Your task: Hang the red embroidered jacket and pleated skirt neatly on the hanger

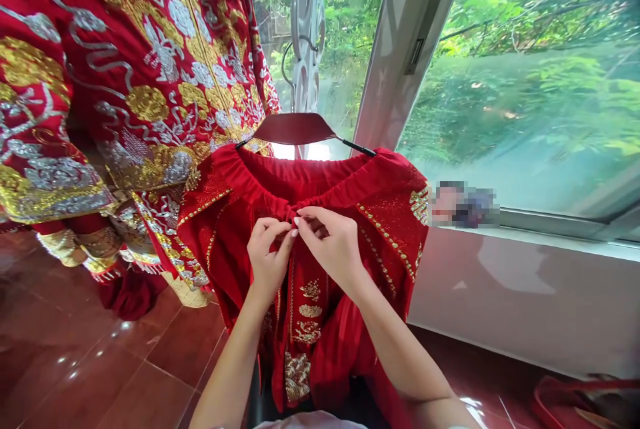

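A red garment (320, 322) with gold embroidery and lines of gold beads hangs in front of me. Its gathered neckline or waistband spreads on a dark red hanger (295, 128). At the front middle of that gathered edge, my left hand (270, 246) pinches the red fabric between thumb and finger. Close beside it, my right hand (330, 242) is closed in a pinch at the same spot. The fingertips of both hands nearly meet there. Whether they hold a tie or a fastener is too small to tell.
To the left hangs a red jacket (165, 76) with thick gold and silver embroidery. A pale metal stand (303, 49) rises behind the hanger. Windows (525, 102) and a sill (550, 246) run along the right. Red tiles (115, 376) cover the floor. A red object (565, 402) lies at lower right.
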Demonstrator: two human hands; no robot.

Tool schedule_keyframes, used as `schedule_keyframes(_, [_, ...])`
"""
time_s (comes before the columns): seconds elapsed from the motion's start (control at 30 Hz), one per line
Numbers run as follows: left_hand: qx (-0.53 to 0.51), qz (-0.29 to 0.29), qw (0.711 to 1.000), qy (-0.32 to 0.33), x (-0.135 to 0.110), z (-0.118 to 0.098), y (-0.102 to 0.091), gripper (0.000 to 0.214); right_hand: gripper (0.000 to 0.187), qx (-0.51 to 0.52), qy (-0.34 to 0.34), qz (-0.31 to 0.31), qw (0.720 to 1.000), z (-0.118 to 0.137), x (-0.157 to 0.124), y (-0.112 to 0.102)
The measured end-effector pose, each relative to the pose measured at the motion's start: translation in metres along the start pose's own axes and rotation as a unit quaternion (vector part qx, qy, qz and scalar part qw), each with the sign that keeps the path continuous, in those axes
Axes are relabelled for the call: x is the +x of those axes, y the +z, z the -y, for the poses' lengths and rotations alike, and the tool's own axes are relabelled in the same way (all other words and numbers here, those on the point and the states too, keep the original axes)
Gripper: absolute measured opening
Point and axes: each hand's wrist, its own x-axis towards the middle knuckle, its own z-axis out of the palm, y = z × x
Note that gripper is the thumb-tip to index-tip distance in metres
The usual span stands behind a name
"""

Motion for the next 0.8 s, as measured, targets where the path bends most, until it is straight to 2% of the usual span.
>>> schedule_keyframes(0.13, [0.064,0.011,0.994,0.086,0.003,0.007,-0.004,0.005,0.016,0.0,0.014,0.038,0.999,-0.006,0.01,0.006])
schedule_keyframes(0.2, [0.096,0.035,0.988,0.114,0.007,0.007,-0.006,0.005,0.017,-0.013,0.019,0.055,0.998,-0.007,0.014,0.007])
schedule_keyframes(0.3, [0.212,0.096,0.967,0.105,0.016,-0.002,-0.01,0.005,0.017,-0.039,0.029,0.065,0.997,-0.008,0.016,0.007])
schedule_keyframes(0.4, [0.336,0.181,0.921,0.077,0.028,-0.015,-0.013,0.011,0.019,-0.062,0.023,0.061,0.996,-0.011,0.014,0.01])
schedule_keyframes(0.47, [0.35,0.222,0.909,0.053,0.036,-0.02,-0.015,0.011,0.021,-0.074,0.014,0.045,0.996,-0.013,0.012,0.013])
schedule_keyframes(0.53, [0.277,0.259,0.925,0.017,0.041,-0.021,-0.017,0.013,0.022,-0.076,0.002,0.033,0.997,-0.014,0.009,0.017])
schedule_keyframes(0.63, [0.062,0.288,0.955,-0.037,0.043,-0.015,-0.02,0.016,0.022,-0.065,-0.011,0.023,0.998,-0.015,0.006,0.022])
schedule_keyframes(0.7, [-0.058,0.27,0.959,-0.058,0.04,-0.009,-0.019,0.019,0.022,-0.062,-0.016,0.01,0.998,-0.014,0.005,0.023])
schedule_keyframes(0.8, [-0.154,0.23,0.958,-0.069,0.034,-0.001,-0.019,0.022,0.02,-0.041,-0.013,-0.001,0.999,-0.013,0.007,0.022])
